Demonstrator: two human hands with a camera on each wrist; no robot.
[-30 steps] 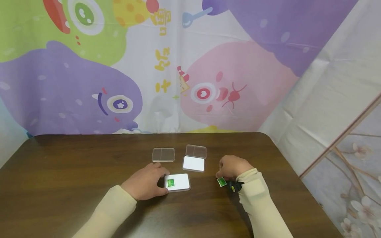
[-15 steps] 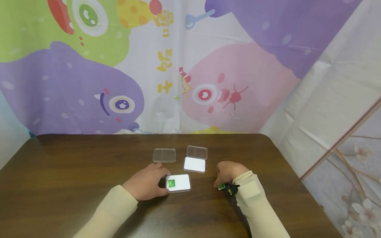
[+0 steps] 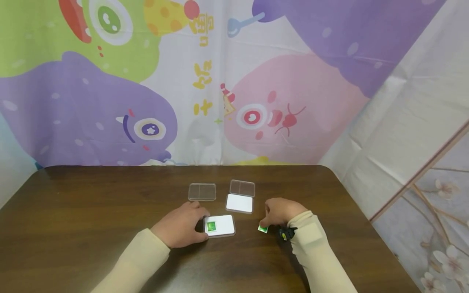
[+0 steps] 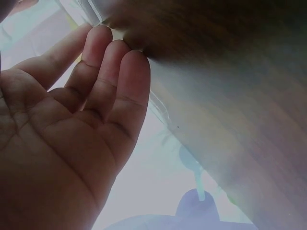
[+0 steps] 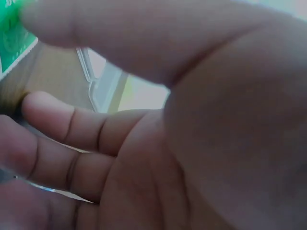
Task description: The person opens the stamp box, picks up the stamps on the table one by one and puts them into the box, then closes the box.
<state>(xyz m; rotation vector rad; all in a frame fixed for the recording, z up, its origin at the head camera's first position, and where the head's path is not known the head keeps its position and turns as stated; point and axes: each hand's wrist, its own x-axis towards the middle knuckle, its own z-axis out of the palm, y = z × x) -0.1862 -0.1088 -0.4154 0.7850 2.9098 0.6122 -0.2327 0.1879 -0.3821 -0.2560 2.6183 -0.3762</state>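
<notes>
In the head view, a shallow clear plastic case (image 3: 224, 226) with a white insert lies near the table's middle. A green stamp (image 3: 211, 226) with a pale border sits on the insert's left part. My left hand (image 3: 180, 226) holds this case by its left end, thumb at the near edge and fingers at the far one. To the right, my right hand (image 3: 283, 211) pinches a second green stamp (image 3: 263, 228) low over the table; fingers cover part of it. The right wrist view shows my thumb (image 5: 53, 21) against that stamp (image 5: 14, 38), whose edge looks scalloped.
Behind the held case lie a flat clear lid (image 3: 202, 191) and an opened clear case (image 3: 239, 203) with a white insert, its lid (image 3: 242, 188) folded back. All rest on a brown wooden table (image 3: 110, 195). A cartoon-printed curtain (image 3: 205, 134) hangs behind it.
My right hand has shifted slightly left and the second stamp has come left with it, now partly in view past the fingertips. The left hand and its case stay in place.
</notes>
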